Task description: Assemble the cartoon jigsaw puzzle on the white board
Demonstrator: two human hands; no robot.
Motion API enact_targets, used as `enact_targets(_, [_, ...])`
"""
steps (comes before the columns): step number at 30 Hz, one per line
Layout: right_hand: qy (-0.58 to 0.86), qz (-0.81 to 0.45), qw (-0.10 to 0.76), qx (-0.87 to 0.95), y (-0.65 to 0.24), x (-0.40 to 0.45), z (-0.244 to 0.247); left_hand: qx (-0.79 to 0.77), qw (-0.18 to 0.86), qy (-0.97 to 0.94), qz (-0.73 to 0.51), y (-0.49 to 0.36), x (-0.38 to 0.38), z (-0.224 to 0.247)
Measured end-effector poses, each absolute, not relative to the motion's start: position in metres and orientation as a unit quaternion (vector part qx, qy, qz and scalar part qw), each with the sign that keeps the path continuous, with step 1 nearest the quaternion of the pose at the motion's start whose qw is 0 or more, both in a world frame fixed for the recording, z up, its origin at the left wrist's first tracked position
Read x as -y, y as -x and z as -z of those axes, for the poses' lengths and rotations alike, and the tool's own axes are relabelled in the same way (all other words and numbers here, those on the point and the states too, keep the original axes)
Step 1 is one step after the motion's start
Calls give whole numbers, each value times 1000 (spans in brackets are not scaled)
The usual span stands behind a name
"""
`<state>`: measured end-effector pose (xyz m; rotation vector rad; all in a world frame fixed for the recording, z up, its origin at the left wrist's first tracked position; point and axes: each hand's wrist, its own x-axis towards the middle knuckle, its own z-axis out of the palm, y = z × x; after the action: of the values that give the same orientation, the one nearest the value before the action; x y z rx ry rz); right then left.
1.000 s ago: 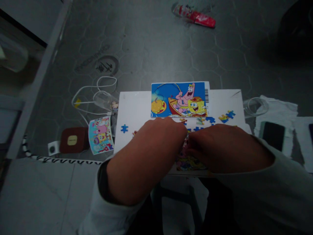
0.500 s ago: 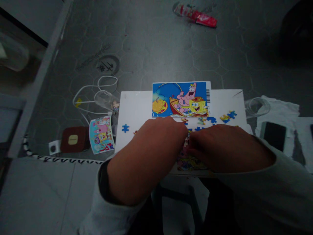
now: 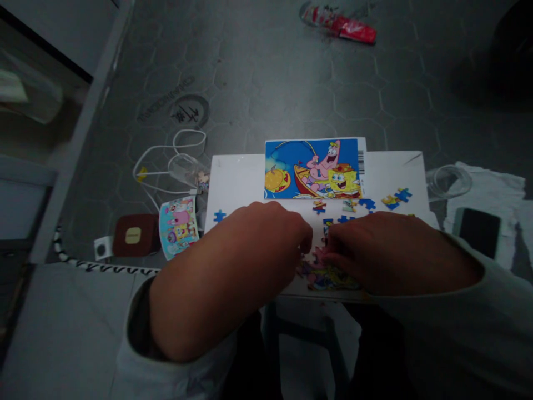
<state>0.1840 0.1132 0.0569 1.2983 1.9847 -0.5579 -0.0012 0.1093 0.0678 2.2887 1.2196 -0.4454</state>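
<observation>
Pieces [image 3: 390,201] lay loose beyond our part-joined puzzle [image 3: 331,279]; we couldn't tell whether our left hand [image 3: 277,229] or right hand [image 3: 370,244] pinched any.

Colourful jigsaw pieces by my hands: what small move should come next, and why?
Perhaps ease the right hand aside: its curled fingers overhang the pink-and-yellow jigsaw section, hiding part of it, while the blue rectangular picture card beyond lies uncovered for comparison.

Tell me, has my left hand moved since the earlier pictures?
Yes. Your left hand has shifted left, judged against the picture card, and away from your right hand.
</observation>
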Motion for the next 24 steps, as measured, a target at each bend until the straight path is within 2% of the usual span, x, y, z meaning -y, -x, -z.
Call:
enact_targets(4, [-502, 212, 357, -759, -186, -113, -55, -452, 258, -832, 191, -1, -110, -79])
enact_targets(10, [-484, 211, 301, -794, -199, -109, -43, -457, 283, -818, 205, -2, -109, -80])
enact_targets(20, [-511, 231, 373, -739, -183, -112, -55, -491, 285, -797, 203, -5, -110, -61])
enact_targets(24, [-519, 235, 361, -738, -183, -112, -56, -491, 279, -799, 208, -4, -110, -57])
